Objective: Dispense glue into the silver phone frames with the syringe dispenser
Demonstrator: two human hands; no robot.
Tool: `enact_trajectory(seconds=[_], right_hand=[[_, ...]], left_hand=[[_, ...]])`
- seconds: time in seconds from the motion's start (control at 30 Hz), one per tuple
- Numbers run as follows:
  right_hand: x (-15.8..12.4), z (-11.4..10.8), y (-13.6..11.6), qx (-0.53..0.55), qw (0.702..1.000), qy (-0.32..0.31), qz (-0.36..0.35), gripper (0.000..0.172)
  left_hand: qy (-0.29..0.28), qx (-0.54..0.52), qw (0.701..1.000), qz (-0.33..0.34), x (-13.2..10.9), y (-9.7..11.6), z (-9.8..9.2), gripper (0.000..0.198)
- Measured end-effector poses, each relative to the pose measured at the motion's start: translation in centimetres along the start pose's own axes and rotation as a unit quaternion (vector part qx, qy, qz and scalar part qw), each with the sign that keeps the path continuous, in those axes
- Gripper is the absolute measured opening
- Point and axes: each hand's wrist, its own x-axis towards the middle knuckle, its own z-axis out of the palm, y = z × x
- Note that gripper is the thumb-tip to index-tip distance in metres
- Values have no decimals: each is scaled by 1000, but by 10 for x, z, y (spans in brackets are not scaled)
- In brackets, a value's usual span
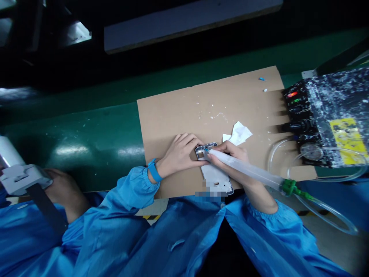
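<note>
A phone frame (216, 176) lies at a slant on the cardboard sheet, close to the front edge. My left hand (183, 152) holds it by the upper left side, fingers at the top and thumb along the side. A blue wrist strap (155, 171) is on that arm. In my right hand (230, 154), closed near the tip, is a long translucent dispensing syringe (250, 168). Its tip is at the upper part of the frame; exact contact is too small to tell. A green cap (289, 187) joins the syringe to a clear hose. White paper (240, 133) lies just beyond my right hand.
A speckled black control box (331, 111) with knobs, a gauge and clear tubing (325, 219) stands right. The cardboard (170, 111) bears white specks and a small blue tip (261, 79). At left is a co-worker's arm (67, 192) beside a grey-white device (24, 179).
</note>
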Motion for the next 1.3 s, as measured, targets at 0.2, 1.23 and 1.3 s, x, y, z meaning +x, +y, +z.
enact_trajectory(seconds=[0.2, 1.23, 1.3], right_hand=[[-1, 2, 3, 5, 1000, 6, -7, 27], [1, -2, -2, 6, 1000, -3, 0, 32], [1, -1, -1, 8, 1000, -3, 0, 33]], left_hand=[[3, -4, 1000, 6, 0, 0, 0, 49], [-2, -4, 1000, -4, 1, 1, 0, 54], [-2, -4, 1000, -6, 2, 1, 0, 55]])
